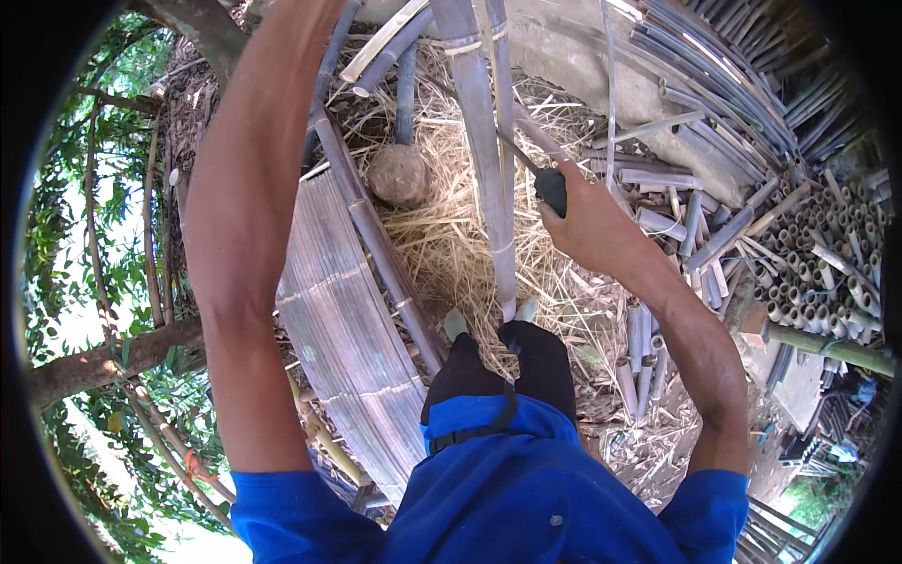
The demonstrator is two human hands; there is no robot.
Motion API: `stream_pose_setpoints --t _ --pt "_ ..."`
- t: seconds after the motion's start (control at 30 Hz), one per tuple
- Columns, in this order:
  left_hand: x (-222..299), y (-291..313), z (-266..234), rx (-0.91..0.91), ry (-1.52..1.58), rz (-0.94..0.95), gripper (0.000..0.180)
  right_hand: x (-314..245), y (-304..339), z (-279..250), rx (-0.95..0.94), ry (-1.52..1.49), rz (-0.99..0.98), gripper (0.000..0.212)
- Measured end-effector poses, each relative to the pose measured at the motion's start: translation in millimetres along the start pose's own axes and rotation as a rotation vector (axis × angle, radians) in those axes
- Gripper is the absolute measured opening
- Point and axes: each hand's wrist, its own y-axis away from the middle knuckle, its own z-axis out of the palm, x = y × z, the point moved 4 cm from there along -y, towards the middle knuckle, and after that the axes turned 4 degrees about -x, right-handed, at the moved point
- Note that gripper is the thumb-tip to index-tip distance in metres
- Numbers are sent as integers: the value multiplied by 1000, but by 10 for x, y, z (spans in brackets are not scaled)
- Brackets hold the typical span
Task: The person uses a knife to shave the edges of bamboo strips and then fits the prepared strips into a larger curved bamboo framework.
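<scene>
Pole [484, 160] is centre, lower end between shoes [455, 324]. Block [399, 176] sits on straw [442, 235], left of pole; slat panel [338, 301] further left, leaves [66, 235] far left. Right hand [587, 216] with knife [552, 191] is right of pole. Cut tubes [817, 282] far right.

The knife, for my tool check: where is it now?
In the head view, the knife is right of centre, in the right hand, beside the bamboo pole.

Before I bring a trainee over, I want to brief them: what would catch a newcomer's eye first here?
Probably the long bamboo pole down the middle, with a dark-handled knife in the right hand beside it. Pale, straw-like shavings spread around it; a slatted bamboo panel lies at left.
</scene>
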Motion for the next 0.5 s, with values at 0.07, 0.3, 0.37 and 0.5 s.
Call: stream_pose_setpoints --t 0.07,0.3,0.37,0.5 --pt "-180 68 169 -68 277 -82 14 25 3 32 -6 -3 19 57" --pt "-384 -44 302 -230 683 -174 21 271 31 124 36 -147 -124 47" --pt "-415 -83 310 -233 672 -185 25 298 42 148 31 -214 -174 46" --pt "-281 31 339 -106 568 -255 40 -18 78 -74 276 -171 -230 46"
